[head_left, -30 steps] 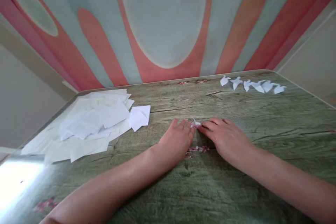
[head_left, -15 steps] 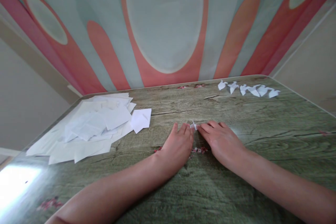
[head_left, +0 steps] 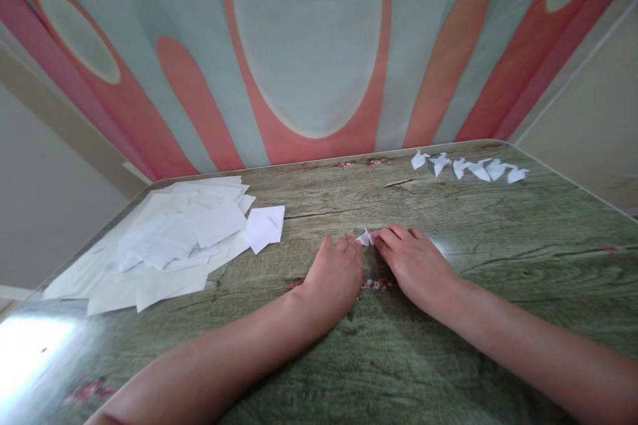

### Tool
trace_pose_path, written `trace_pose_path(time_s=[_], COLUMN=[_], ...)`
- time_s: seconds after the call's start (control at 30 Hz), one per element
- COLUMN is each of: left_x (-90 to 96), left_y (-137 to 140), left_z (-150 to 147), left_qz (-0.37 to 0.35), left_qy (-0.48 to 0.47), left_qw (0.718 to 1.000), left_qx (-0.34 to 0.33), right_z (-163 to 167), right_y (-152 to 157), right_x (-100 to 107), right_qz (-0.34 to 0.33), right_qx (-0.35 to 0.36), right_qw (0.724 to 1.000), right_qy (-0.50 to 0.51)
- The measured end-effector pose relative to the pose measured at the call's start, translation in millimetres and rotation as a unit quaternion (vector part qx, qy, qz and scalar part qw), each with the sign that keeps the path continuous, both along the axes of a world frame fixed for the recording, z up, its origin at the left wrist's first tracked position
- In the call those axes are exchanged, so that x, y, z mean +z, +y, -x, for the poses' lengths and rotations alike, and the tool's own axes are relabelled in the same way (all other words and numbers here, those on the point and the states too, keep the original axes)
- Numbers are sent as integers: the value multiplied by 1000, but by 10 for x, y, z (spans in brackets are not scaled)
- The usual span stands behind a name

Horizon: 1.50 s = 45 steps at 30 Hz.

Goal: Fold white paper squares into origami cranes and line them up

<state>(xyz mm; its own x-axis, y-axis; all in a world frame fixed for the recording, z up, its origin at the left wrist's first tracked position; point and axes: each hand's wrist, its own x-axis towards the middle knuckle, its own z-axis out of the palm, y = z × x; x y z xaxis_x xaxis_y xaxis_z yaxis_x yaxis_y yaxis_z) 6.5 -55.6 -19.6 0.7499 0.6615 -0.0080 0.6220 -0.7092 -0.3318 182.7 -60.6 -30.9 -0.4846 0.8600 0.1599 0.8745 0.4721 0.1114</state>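
A small folded white paper figure (head_left: 365, 238), with pointed tips like an origami bird, sits between my two hands at the middle of the table. My left hand (head_left: 336, 275) lies to its left, the fingertips closed on that side of the paper. From the right, my right hand (head_left: 411, 259) pinches the opposite side with thumb and forefinger. The undersides of both hands hide how the fingers grip. Farther back at the right stands a row of several similar white origami birds (head_left: 478, 169).
A wide, loose pile of white paper sheets (head_left: 169, 232) covers the left of the wood-patterned table (head_left: 498, 332). Beside it lies a short stack of small square papers (head_left: 265, 227). A painted wall (head_left: 309, 46) rises at the table's back edge.
Slightly more of the paper figure shows between my hands. The fingers have shifted a little around it, and the whole view has moved slightly.
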Motion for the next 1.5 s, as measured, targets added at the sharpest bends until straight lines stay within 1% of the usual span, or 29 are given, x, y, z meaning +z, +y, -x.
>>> trace_pose_path(time_s=[0.13,0.27,0.47,0.57,0.67,0.73,0.77,0.83,0.9,0.97,1.13,1.2,1.27,1.33,1.4,1.43,1.5], left_x=[17,31,6,-32,-46,-38,-33,-30,-41,-61,-110,-128,-150,-175,-198,-208,-220], left_y=[4,23,46,143,301,389,417,440,439,443,535,577,607,623,627,626,622], left_z=[15,30,49,118,229,288,304,308,286,263,293,327,349,344,310,284,226], left_qz=[4,12,26,41,57,73,83,109,136,157,192,199,189,169,159,159,165], left_qy=[3,-18,-60,-111,-188,-222,-234,-244,-237,-222,-207,-230,-285,-357,-408,-420,-423], left_qw=[1000,1000,998,992,979,970,967,963,962,962,959,952,939,919,899,894,891], left_qx=[12,11,24,39,62,60,52,27,1,-13,-26,-32,-27,-13,-6,-4,-2], right_z=[-29,-43,-99,-200,-315,-363,-372,-364,-326,-271,-184,-210,-263,-311,-319,-303,-240], right_y=[-15,-13,-2,64,197,295,336,387,390,354,243,242,272,319,365,383,408], right_x=[34,63,86,45,-57,-137,-172,-220,-231,-205,-117,-125,-155,-188,-212,-220,-229], right_qz=[3,3,4,4,-22,-31,-37,-40,-32,-13,36,33,6,-28,-51,-55,-50], right_qx=[-11,-19,-4,5,-38,-50,-42,3,59,99,137,128,98,51,23,20,31], right_qw=[1000,1000,1000,997,984,973,967,959,956,954,951,947,941,933,926,924,925], right_qy=[-8,-3,20,78,170,225,249,279,287,281,276,291,324,356,374,377,375])
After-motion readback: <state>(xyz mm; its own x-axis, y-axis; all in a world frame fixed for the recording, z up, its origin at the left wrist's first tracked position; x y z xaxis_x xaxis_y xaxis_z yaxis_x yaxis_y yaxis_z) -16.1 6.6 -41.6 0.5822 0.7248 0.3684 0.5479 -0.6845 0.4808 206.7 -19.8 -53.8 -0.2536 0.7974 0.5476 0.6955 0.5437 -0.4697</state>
